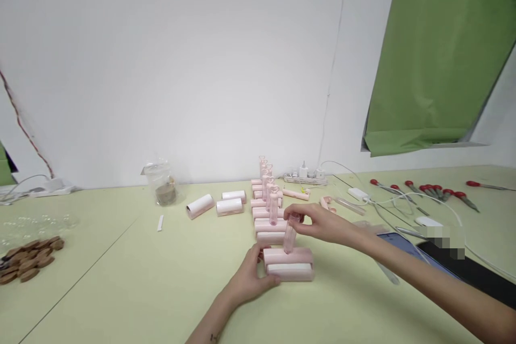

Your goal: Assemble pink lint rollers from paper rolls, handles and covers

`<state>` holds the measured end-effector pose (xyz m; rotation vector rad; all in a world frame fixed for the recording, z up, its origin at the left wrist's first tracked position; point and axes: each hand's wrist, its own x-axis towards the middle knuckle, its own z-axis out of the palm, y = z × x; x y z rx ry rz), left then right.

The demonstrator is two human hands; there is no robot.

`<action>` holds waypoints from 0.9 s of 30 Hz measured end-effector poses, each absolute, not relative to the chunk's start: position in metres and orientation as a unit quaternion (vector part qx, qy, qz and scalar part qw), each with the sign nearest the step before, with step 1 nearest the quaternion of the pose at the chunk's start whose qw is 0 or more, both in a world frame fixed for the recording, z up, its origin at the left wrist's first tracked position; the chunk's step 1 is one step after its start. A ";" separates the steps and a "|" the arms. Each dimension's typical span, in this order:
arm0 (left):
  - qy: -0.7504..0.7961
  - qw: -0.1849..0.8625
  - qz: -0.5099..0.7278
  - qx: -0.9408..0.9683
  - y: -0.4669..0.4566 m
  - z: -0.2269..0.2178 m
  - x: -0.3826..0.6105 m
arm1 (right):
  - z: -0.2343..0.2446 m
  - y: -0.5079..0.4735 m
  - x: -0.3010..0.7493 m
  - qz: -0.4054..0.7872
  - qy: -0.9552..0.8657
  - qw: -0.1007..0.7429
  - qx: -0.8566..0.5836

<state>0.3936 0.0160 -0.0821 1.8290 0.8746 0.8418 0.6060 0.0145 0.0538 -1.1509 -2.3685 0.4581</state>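
A pink lint roller point(289, 264) lies on the pale green table point(121, 279), nearest of a row of several pink rollers point(268, 215) running away from me. My left hand point(250, 278) grips the left end of this nearest roller. My right hand point(318, 222) pinches the top of its clear pink handle point(289, 237), which stands upright from the roller's middle. The rollers behind it also have upright handles.
Three loose white rolls point(220, 204) lie left of the row, near a clear plastic cup point(162, 183). Brown discs point(26, 260) sit at far left. A power strip point(304, 176), cables, red-handled tools point(427, 191) and a phone point(407, 247) lie on the right.
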 end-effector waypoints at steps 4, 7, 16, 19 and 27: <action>0.357 0.455 0.341 0.741 0.016 -0.081 0.394 | 0.059 0.018 0.607 0.178 -0.870 0.198 -0.416; 0.361 0.448 0.342 0.743 0.016 -0.082 0.395 | 0.066 0.020 0.607 0.189 -0.874 0.162 -0.417; 0.376 0.456 0.339 0.732 0.017 -0.082 0.395 | 0.083 0.010 0.591 0.129 -0.891 0.080 -0.428; 0.376 0.453 0.347 0.730 0.016 -0.080 0.395 | 0.076 0.006 0.588 0.114 -0.887 0.080 -0.441; 0.363 0.456 0.352 0.732 0.015 -0.078 0.396 | 0.059 0.014 0.586 0.133 -0.854 0.172 -0.473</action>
